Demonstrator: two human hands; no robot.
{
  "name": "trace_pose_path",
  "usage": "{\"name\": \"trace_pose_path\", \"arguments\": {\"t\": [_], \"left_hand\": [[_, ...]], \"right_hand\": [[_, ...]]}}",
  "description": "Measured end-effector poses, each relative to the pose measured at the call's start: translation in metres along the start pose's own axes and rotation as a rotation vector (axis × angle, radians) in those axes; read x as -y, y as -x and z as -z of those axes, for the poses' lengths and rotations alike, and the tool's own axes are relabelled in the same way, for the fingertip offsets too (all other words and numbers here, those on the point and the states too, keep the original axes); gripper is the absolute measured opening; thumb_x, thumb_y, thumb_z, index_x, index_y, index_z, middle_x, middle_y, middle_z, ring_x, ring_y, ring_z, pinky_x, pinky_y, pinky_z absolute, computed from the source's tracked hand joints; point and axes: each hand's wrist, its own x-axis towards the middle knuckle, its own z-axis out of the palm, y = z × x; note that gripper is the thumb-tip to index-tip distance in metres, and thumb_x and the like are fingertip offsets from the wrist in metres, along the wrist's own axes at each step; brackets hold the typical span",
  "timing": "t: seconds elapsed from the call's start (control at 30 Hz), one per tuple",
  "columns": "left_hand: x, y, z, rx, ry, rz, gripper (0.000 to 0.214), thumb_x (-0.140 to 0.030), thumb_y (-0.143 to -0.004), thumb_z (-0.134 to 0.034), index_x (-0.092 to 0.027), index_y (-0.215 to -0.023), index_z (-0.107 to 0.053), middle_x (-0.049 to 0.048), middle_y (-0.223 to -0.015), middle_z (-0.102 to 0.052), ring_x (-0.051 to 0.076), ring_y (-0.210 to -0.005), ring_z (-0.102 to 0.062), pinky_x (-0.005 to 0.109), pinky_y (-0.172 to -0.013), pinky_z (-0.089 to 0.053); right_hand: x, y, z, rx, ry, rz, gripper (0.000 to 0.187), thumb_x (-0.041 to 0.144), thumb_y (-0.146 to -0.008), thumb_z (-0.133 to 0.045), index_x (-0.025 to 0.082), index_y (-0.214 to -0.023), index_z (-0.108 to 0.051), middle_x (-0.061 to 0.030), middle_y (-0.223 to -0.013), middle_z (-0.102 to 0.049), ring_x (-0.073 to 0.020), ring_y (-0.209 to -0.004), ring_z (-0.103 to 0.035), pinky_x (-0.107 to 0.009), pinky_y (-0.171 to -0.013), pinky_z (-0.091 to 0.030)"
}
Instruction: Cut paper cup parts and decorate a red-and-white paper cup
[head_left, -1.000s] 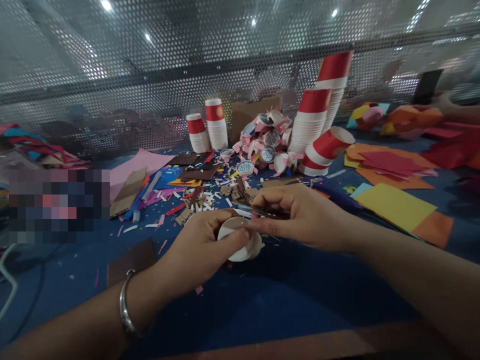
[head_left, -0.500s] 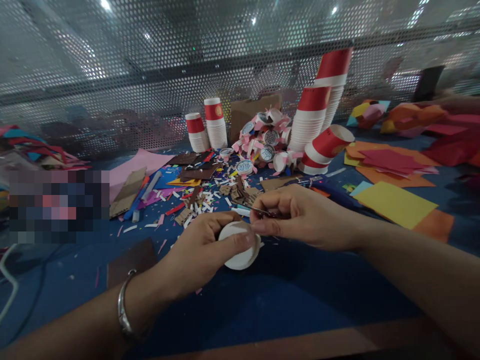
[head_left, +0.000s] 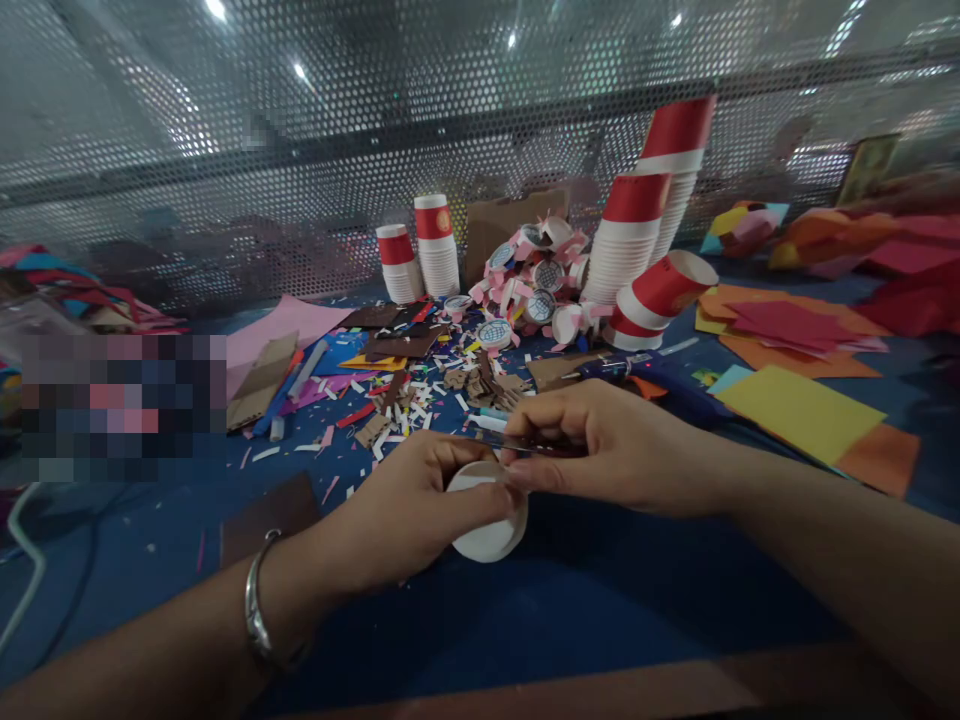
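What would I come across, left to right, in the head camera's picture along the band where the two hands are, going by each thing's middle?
White cable → silver bracelet → left hand → white round piece → right hand → yellow sheet.

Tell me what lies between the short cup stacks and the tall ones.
In the head view, a heap of small round paper pieces, with brown cardboard behind it.

White disc (head_left: 489, 541) matt, paper-like; bracelet (head_left: 256, 612) glossy metal; screen (head_left: 480, 85) perforated metal.
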Motion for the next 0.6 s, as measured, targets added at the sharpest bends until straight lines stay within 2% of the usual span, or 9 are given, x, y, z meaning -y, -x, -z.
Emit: {"name": "trace_pose_path", "arguments": {"t": [0.13,0.37,0.6], "left_hand": [[0.0000,0.0000,-0.0016,-0.013,0.050,-0.015,0.022,-0.035,-0.087,-0.069,-0.015,-0.080,-0.072,-0.0052,-0.056,-0.055,0.005,-0.039,-0.041,0.015,-0.034,-0.032],[-0.0014,0.0009,-0.0017,-0.012,0.129,-0.038,0.016,-0.029,-0.077,-0.080,-0.015,-0.075,-0.072,-0.0053,-0.056,-0.057,0.004,-0.038,-0.042,0.015,-0.033,-0.030],[0.0003,0.0044,-0.0004,0.004,0.102,-0.093,0.020,-0.032,-0.081,-0.079,-0.016,-0.075,-0.070,-0.0049,-0.057,-0.056,0.006,-0.045,-0.044,0.016,-0.040,-0.035]], "right_hand": [[0.0009,0.0008,-0.0011,-0.020,-0.010,-0.015,0.033,0.045,-0.081,-0.083,0.016,-0.085,-0.067,-0.0001,-0.077,-0.064,-0.0153,-0.074,-0.056,-0.026,-0.066,-0.044],[0.0006,-0.0013,-0.0006,0.044,-0.202,-0.016,0.037,0.042,-0.077,-0.088,0.013,-0.082,-0.066,0.0010,-0.077,-0.062,-0.0115,-0.072,-0.053,-0.023,-0.066,-0.042],[0.0030,-0.0001,0.0005,0.042,-0.210,-0.004,0.038,0.044,-0.079,-0.088,0.014,-0.082,-0.064,0.0018,-0.076,-0.061,-0.0110,-0.072,-0.053,-0.023,-0.066,-0.042]]}}
